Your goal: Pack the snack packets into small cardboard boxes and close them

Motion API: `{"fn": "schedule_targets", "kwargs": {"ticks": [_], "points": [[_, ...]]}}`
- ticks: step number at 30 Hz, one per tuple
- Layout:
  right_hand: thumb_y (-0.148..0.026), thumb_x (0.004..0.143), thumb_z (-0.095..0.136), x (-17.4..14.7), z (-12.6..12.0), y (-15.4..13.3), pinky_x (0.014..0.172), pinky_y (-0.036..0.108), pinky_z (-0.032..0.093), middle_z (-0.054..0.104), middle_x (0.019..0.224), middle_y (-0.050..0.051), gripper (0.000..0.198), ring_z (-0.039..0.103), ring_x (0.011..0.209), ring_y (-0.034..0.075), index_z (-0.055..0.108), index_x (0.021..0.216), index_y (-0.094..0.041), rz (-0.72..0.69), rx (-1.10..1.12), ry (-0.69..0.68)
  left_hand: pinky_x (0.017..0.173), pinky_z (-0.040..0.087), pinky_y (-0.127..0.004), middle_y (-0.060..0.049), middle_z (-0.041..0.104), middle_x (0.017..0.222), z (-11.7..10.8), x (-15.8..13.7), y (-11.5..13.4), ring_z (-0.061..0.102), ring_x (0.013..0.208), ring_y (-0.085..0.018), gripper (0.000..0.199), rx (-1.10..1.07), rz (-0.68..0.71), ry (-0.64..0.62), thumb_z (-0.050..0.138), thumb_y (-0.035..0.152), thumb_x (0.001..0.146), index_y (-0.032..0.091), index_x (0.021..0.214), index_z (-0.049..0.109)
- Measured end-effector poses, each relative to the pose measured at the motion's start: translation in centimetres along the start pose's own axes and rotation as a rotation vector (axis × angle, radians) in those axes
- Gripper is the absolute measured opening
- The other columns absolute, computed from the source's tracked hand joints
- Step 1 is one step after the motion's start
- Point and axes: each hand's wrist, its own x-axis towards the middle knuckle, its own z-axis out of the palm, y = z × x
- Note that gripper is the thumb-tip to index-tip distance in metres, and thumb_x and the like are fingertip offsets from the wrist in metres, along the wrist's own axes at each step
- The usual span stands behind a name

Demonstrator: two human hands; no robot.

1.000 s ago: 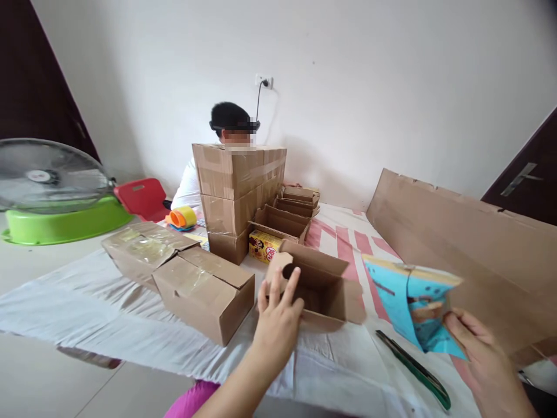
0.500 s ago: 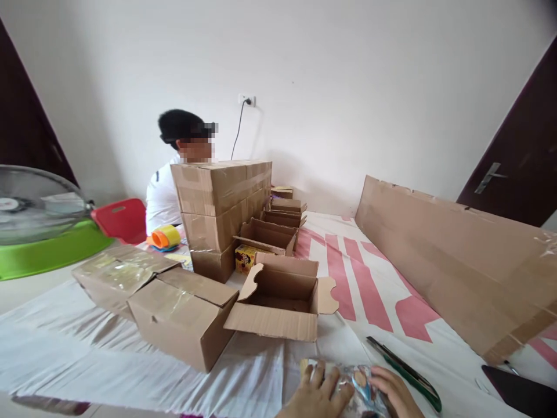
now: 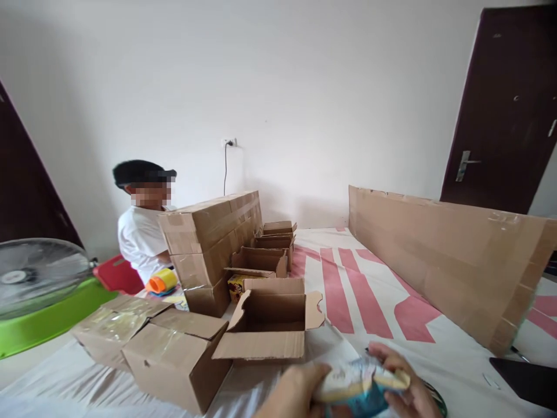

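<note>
I've got left hand (image 3: 302,383) and right hand (image 3: 405,380), fingers pinching the blue packet (image 3: 354,386) by its ends, nearer than the open box (image 3: 263,346). Right of that, flat striped cloth (image 3: 376,310) gives me room up to the cardboard panel (image 3: 439,258); wall (image 3: 313,98) farthest.

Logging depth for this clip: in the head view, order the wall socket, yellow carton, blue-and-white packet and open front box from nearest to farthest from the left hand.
1. Blue-and-white packet: touching the left hand.
2. Open front box: ahead, slightly left.
3. Yellow carton: behind that box, farther left.
4. Wall socket: on the back wall.
</note>
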Motion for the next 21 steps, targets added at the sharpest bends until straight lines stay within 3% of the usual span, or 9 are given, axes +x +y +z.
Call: {"fn": "schedule_targets", "kwargs": {"ticks": [4, 6, 8, 10, 13, 15, 16, 19, 21], "points": [[-0.048, 0.087, 0.059, 11.2, -2.0, -5.0, 0.087, 0.033, 0.054, 0.065, 0.121, 0.012, 0.036, 0.063, 0.111, 0.024, 0.054, 0.114, -0.025, -0.012, 0.060, 0.190, 0.075, 0.051, -0.024, -0.002, 0.074, 0.094, -9.8, 5.8, 4.6, 0.066, 0.086, -0.018, 0.038, -0.005, 0.157, 0.313, 0.055, 0.006, 0.070, 0.020, 0.102, 0.069], [-0.063, 0.082, 0.058, 17.6, -2.3, -5.6, 0.086, 0.036, 0.053, 0.067, 0.108, 0.011, 0.049, 0.063, 0.102, 0.025, 0.055, 0.108, -0.021, 0.028, 0.054, 0.295, 0.076, 0.052, -0.025, -0.002, 0.073, 0.095, -14.0, 10.1, 5.8, 0.067, 0.087, -0.018, 0.040, -0.001, 0.078, 0.502, 0.058, 0.002, 0.065, 0.018, 0.101, 0.069], [-0.073, 0.075, 0.056, 22.8, -1.8, -5.2, 0.085, 0.039, 0.051, 0.067, 0.097, 0.010, 0.058, 0.062, 0.093, 0.025, 0.056, 0.097, -0.019, 0.062, 0.046, 0.330, 0.077, 0.053, -0.026, -0.004, 0.073, 0.096, -16.6, 13.7, 6.1, 0.067, 0.088, -0.018, 0.037, 0.000, 0.012, 0.595, 0.059, 0.002, 0.068, 0.016, 0.101, 0.068], [-0.078, 0.070, 0.055, 25.3, -1.0, -4.7, 0.081, 0.041, 0.051, 0.066, 0.086, 0.008, 0.062, 0.061, 0.084, 0.025, 0.056, 0.089, -0.019, 0.098, 0.042, 0.346, 0.074, 0.053, -0.027, -0.005, 0.073, 0.091, -17.2, 15.3, 6.0, 0.067, 0.084, -0.019, 0.031, -0.003, -0.049, 0.650, 0.059, 0.002, 0.069, 0.015, 0.096, 0.068], [-0.076, 0.072, 0.055, 23.0, -0.1, -4.4, 0.080, 0.039, 0.052, 0.067, 0.085, 0.006, 0.059, 0.062, 0.083, 0.024, 0.059, 0.089, -0.019, 0.102, 0.058, 0.323, 0.077, 0.053, -0.027, -0.005, 0.073, 0.092, -14.4, 13.2, 5.5, 0.067, 0.086, -0.019, 0.025, -0.003, -0.082, 0.728, 0.057, 0.003, 0.073, 0.016, 0.092, 0.068], [-0.068, 0.080, 0.054, 18.2, -0.2, -4.2, 0.082, 0.036, 0.053, 0.069, 0.095, 0.007, 0.050, 0.064, 0.090, 0.024, 0.061, 0.097, -0.021, 0.088, 0.080, 0.281, 0.077, 0.052, -0.025, -0.003, 0.073, 0.093, -10.8, 9.5, 5.0, 0.067, 0.087, -0.016, 0.024, -0.021, -0.036, 0.762, 0.054, 0.006, 0.079, 0.018, 0.095, 0.067], [-0.064, 0.082, 0.054, 15.2, -0.4, -3.8, 0.080, 0.034, 0.054, 0.070, 0.097, 0.007, 0.046, 0.065, 0.091, 0.024, 0.062, 0.099, -0.022, 0.091, 0.088, 0.271, 0.074, 0.051, -0.023, -0.003, 0.073, 0.089, -8.8, 7.4, 4.7, 0.067, 0.083, -0.016, 0.021, -0.055, 0.069, 0.758, 0.054, 0.008, 0.080, 0.019, 0.094, 0.066], [-0.055, 0.081, 0.059, 6.1, -1.1, -1.4, 0.079, 0.032, 0.057, 0.073, 0.097, 0.006, 0.036, 0.068, 0.094, 0.026, 0.067, 0.099, -0.026, 0.169, 0.063, 0.266, 0.068, 0.050, -0.021, -0.002, 0.071, 0.080, -2.7, 2.1, 3.0, 0.065, 0.071, -0.014, 0.017, -0.064, 0.287, 0.605, 0.054, 0.013, 0.080, 0.019, 0.089, 0.067], [-0.053, 0.078, 0.062, 1.2, -1.0, 0.8, 0.082, 0.033, 0.058, 0.074, 0.101, 0.007, 0.035, 0.066, 0.104, 0.029, 0.070, 0.101, -0.028, 0.342, 0.034, 0.163, 0.063, 0.049, -0.020, -0.003, 0.071, 0.075, 0.5, 0.2, 1.3, 0.065, 0.065, -0.014, 0.018, -0.041, 0.375, 0.465, 0.056, 0.013, 0.077, 0.019, 0.089, 0.069]]}}
